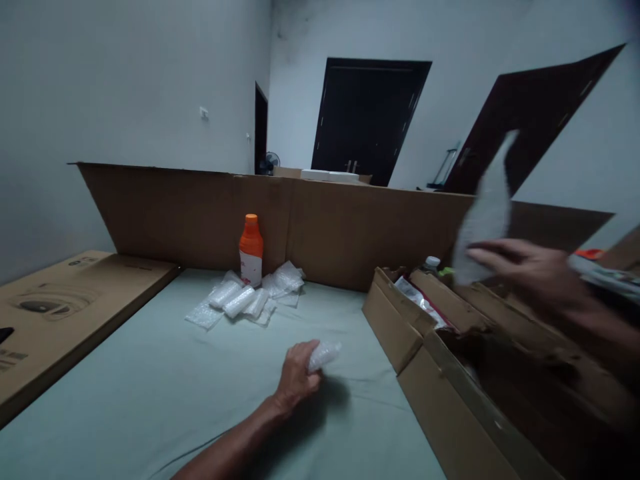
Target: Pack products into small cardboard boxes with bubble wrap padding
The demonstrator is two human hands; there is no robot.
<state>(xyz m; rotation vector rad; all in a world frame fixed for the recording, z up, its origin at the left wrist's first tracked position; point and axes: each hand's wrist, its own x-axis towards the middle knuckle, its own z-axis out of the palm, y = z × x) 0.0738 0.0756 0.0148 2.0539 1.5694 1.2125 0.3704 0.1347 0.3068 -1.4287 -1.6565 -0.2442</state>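
A rolled piece of bubble wrap (324,356) is gripped in my left hand (299,371), just above the pale green cloth (200,393). My right hand (530,273), blurred by motion, pinches a whitish translucent sheet (484,220) that hangs upright over the open cardboard boxes (395,327); I cannot tell whether the sheet is bubble wrap or foam. Farther back, several folded and rolled bubble wrap pieces (240,300) lie around the foot of an orange bottle (251,247) with a white label.
A tall cardboard panel (350,227) stands along the back edge. On the left lies a large flat printed carton (65,300). The boxes on the right hold a clear bottle with a white cap (431,263) and a plastic packet (420,297).
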